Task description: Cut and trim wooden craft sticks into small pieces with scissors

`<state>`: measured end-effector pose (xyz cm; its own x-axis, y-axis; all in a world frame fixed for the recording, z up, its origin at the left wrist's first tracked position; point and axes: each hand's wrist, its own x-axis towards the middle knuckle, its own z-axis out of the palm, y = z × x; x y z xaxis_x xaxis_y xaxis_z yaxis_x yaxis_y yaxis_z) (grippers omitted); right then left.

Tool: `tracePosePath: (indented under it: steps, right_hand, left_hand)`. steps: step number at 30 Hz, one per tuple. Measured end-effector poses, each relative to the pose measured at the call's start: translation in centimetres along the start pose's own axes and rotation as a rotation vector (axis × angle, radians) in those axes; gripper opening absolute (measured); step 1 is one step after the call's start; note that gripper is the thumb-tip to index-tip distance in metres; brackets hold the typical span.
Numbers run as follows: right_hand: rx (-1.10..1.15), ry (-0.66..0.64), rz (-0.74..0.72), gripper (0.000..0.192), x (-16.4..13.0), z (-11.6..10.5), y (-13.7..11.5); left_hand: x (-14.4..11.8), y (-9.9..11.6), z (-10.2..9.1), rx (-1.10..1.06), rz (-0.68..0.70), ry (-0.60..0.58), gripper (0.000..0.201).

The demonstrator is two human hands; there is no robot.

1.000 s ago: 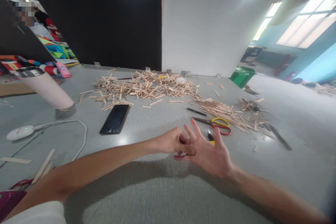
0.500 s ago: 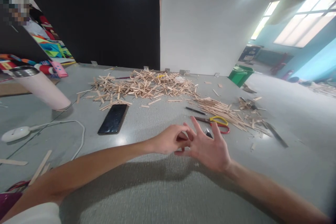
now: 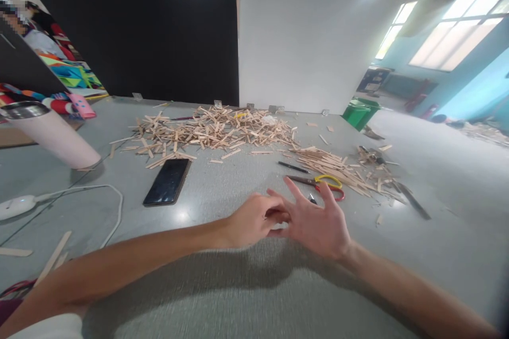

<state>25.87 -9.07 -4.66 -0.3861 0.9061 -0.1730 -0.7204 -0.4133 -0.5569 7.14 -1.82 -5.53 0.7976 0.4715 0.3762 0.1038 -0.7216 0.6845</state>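
Grey table (image 3: 246,296) fills the lower view, backed by a black panel (image 3: 131,26) and a white board (image 3: 302,42), with bright windows (image 3: 457,32) off to the right.

Over the table's near middle the two hands meet. The left hand (image 3: 254,220) is curled, its fingertips pinching at the fingers of the right hand (image 3: 318,225). The right hand is open, fingers spread and pointing away from the person. Whether anything small sits between them cannot be told; neither hand visibly holds an object. Both forearms reach in from the lower corners, and a white sleeve (image 3: 43,328) shows at the bottom left.

Just beyond the right hand's fingertips lie scissors (image 3: 324,186) with one yellow and one red handle loop. A small dark tool (image 3: 312,199) lies between scissors and hand, partly hidden. A black pen (image 3: 292,167) lies a little farther back.

Right of the scissors runs a heap of long sticks (image 3: 338,167), with scraps scattered on toward a dark blade (image 3: 413,202). Farther back, across the table's middle, spreads a wide pile (image 3: 210,132) of short wooden sticks.

Left of the hands a phone (image 3: 167,181) lies flat, screen dark. Farther left a white cable (image 3: 95,196) loops from a white device (image 3: 16,205), and a pink tumbler (image 3: 51,135) stands behind them. A few loose sticks lie at the near left edge.

A green bin (image 3: 360,113) stands past the table's far right corner.
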Motion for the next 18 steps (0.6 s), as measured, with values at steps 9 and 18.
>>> tracePosePath:
  steps: [9, 18]
  right_hand:
    - [-0.031, 0.054, -0.016, 0.076, 0.1, -0.4, 0.0]
    - [-0.079, -0.030, -0.040, 0.076, -0.4, 0.0, 0.0]
  left_hand:
    - [-1.1, -0.6, 1.0, 0.439, 0.298, 0.035, 0.021]
    - [-0.9, 0.5, 0.3, 0.597, 0.396, 0.186, 0.023]
